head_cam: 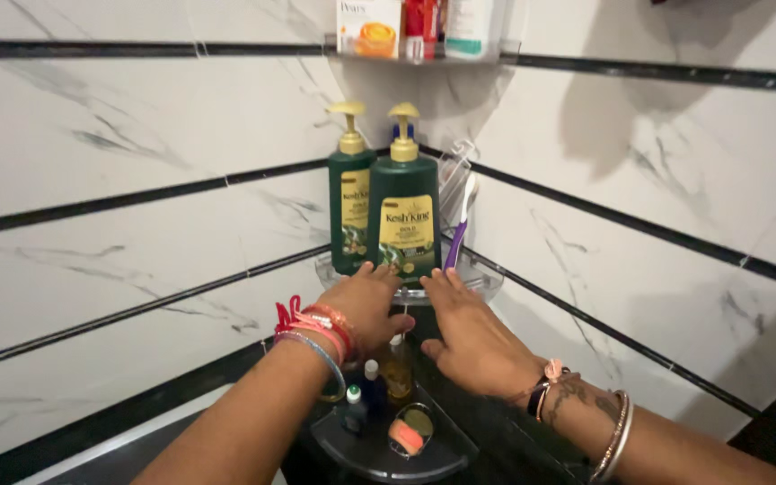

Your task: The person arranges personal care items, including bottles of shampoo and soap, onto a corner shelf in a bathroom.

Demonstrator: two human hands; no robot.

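Two dark green pump bottles with gold pumps stand side by side on a clear glass corner shelf [487, 283]; the front bottle [404, 211] is right of the rear bottle [348, 202]. My left hand [363, 305] reaches up with fingertips at the base of the front bottle and the shelf's rim. My right hand [467, 332] lies flat beside it, fingers spread, tips near the shelf edge just below a purple and white toothbrush [458, 235] that leans upright on the shelf. Neither hand grips anything.
White marble wall tiles with black strips meet in the corner. An upper glass shelf [496, 56] holds a soap box [368, 29] and tubes. A dark lower corner shelf [379, 454] carries small bottles and a round tin.
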